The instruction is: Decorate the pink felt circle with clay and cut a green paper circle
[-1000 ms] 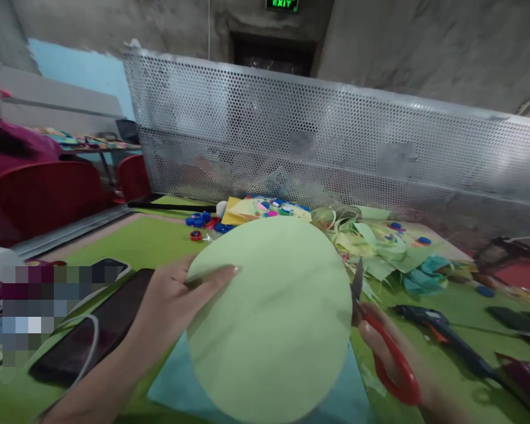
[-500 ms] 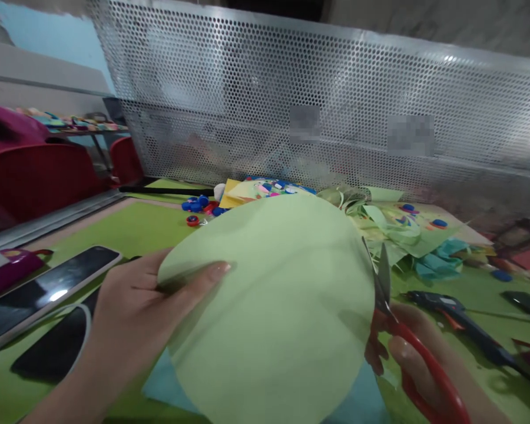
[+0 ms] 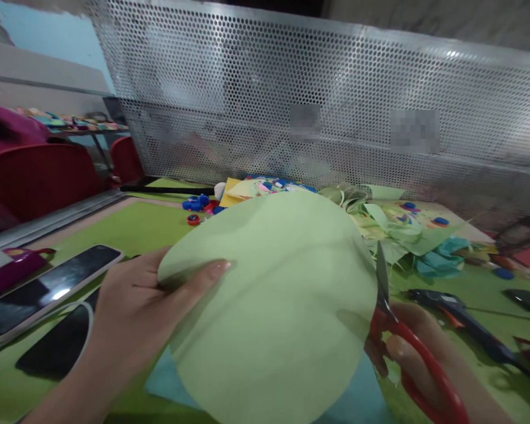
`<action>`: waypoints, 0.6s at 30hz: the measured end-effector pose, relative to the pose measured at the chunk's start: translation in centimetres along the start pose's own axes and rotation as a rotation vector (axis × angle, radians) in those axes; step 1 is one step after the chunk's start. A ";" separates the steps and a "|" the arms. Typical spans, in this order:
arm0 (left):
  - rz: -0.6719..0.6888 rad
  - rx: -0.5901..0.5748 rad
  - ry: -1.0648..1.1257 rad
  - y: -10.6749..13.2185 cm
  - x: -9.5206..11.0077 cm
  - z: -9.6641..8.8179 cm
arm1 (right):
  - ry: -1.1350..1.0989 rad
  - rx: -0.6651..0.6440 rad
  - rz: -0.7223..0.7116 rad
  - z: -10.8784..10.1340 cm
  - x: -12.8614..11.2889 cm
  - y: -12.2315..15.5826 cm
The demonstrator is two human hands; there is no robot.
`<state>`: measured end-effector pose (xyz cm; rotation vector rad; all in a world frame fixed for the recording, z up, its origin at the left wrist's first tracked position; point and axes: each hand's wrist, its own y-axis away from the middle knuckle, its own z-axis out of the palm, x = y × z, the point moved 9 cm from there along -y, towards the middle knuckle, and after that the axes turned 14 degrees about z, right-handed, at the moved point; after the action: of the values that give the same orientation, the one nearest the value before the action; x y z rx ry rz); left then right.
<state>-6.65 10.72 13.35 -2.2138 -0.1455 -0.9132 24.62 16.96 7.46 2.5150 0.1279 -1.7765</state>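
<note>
A large, roughly round sheet of pale green paper (image 3: 274,294) fills the middle of the view. My left hand (image 3: 141,306) grips its left edge, thumb on top and the other fingers hidden beneath. In my right hand (image 3: 415,341) is a pair of red-handled scissors (image 3: 428,359), held at the sheet's right edge. One blade shows beside the paper; most of the other is hidden behind it. Under the round sheet lies light blue paper (image 3: 357,394), with only its corners showing.
Left of my left hand lie a phone (image 3: 48,288) and a black device (image 3: 55,347) with a white cable. At right is a glue gun (image 3: 459,324). Paper scraps (image 3: 393,229) and blue clay-like pieces (image 3: 196,203) lie behind. A perforated metal screen (image 3: 256,88) stands along the back.
The scissor blades have closed somewhat, one slipping further behind the paper edge. The sheet and my left hand have hardly moved.
</note>
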 end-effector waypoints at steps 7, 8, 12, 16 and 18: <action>0.000 -0.003 0.052 -0.3 0.3 0.2 | -0.028 -0.065 0.047 0.9 -0.7 -0.1; -0.016 0.008 0.065 -0.3 0.2 0.1 | -0.042 -0.046 0.062 0.8 -0.7 -0.1; -0.062 0.022 0.094 0.0 0.0 0.1 | -0.088 0.019 0.110 0.7 -0.8 0.3; -0.098 0.012 0.111 0.0 -0.1 0.2 | -0.086 0.035 0.138 0.9 -1.0 0.4; -0.130 0.009 0.122 0.1 -0.1 0.3 | -0.061 0.052 0.136 0.7 -1.0 0.3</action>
<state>-6.54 10.87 13.09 -2.1530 -0.2383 -1.1140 23.68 16.58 8.13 2.4351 -0.0920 -1.8234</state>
